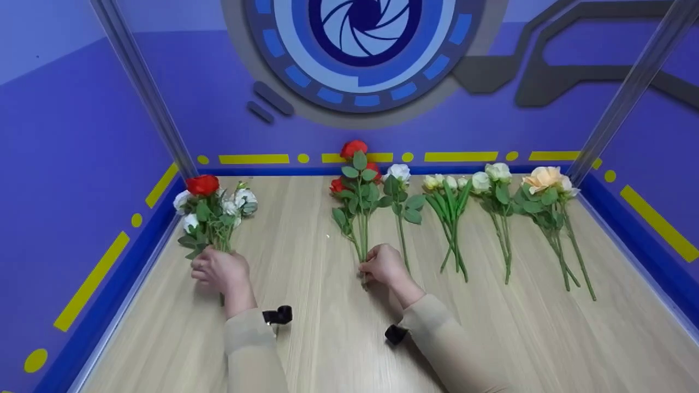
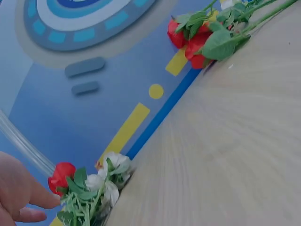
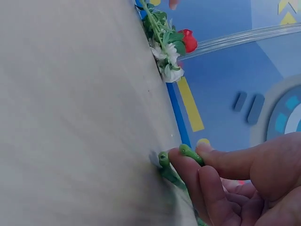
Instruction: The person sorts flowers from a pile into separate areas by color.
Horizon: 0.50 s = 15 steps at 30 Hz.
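Observation:
My left hand (image 1: 221,270) is over the stems of a bunch at the left. In the left wrist view its fingers (image 2: 44,200) stand apart near the leaves, with no stem visible between them. The bunch has one red rose (image 1: 202,185) and several white flowers (image 1: 230,206). My right hand (image 1: 385,266) pinches a green stem of the red roses (image 1: 354,148) lying mid-table. In the right wrist view, thumb and forefinger grip one stem end (image 3: 190,154); another stem end (image 3: 163,159) lies lower, outside that pinch.
Right of the red roses lie a white rose (image 1: 397,173), pale tulips (image 1: 450,199), cream-white roses (image 1: 498,173) and a peach flower bunch (image 1: 543,179). Blue-purple panels (image 1: 82,164) wall the wooden table (image 1: 322,327) at back and sides.

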{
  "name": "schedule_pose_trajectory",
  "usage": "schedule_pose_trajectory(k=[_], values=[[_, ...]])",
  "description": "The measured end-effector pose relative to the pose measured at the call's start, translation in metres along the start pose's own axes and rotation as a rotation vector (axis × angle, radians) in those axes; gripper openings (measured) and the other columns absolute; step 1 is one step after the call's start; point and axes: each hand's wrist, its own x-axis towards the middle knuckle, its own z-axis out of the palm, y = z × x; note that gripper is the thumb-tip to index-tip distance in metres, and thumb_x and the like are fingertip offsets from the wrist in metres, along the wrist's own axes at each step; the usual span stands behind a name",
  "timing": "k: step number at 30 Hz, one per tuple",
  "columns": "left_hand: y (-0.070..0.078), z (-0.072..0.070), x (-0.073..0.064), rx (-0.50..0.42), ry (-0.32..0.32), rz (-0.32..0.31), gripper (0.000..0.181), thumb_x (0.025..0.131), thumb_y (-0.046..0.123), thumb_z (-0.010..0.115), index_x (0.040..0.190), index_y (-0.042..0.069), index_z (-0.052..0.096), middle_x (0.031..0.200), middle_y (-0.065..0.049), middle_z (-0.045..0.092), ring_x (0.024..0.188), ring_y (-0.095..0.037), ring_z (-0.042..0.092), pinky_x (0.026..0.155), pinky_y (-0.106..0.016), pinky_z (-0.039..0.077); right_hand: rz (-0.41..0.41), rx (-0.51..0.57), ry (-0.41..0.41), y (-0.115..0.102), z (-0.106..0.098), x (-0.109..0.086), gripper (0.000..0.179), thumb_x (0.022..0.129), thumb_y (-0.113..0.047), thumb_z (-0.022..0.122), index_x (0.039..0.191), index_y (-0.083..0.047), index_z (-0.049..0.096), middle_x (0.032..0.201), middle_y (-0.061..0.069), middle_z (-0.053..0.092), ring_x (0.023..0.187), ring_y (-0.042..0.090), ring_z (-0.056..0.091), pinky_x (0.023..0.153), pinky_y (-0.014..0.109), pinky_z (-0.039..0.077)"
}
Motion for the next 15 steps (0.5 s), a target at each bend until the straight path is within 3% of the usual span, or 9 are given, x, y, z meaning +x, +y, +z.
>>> schedule_pose_trajectory(k=[2, 7, 15], values=[[-0.005, 0.000, 0.002, 0.026, -0.015, -0.035, 0.054, 0.096, 0.014, 0.060, 0.141, -0.011, 0.042, 0.147, -0.038, 0.034, 0.137, -0.055, 0.031, 0.113, -0.065, 0.028, 0.002, -0.035, 0.000, 0.000, 0.000, 0.000, 0.017, 0.085, -0.001, 0.080, 0.085, -0.003, 0.063, 0.077, 0.009, 0.070, 0.059, 0.016, 0.070, 0.058, 0.026, 0.057], [-0.016, -0.002, 0.005, 0.102, -0.160, -0.067, 0.058, 0.096, 0.008, 0.049, 0.148, -0.011, 0.032, 0.148, -0.043, 0.033, 0.137, -0.059, 0.033, 0.114, -0.065, 0.029, -0.046, -0.144, 0.036, -0.001, 0.001, 0.000, 0.015, 0.088, -0.010, 0.079, 0.083, -0.004, 0.067, 0.073, 0.004, 0.068, 0.056, 0.010, 0.064, 0.056, 0.024, 0.052], [-0.019, 0.003, 0.007, 0.187, -0.274, 0.003, 0.060, 0.096, 0.002, 0.045, 0.153, -0.009, 0.029, 0.144, -0.041, 0.042, 0.134, -0.058, 0.044, 0.112, -0.063, 0.038, -0.063, -0.182, 0.028, 0.004, 0.000, 0.002, 0.019, 0.091, -0.010, 0.076, 0.074, -0.007, 0.067, 0.059, 0.003, 0.067, 0.045, 0.009, 0.058, 0.047, 0.021, 0.048]])
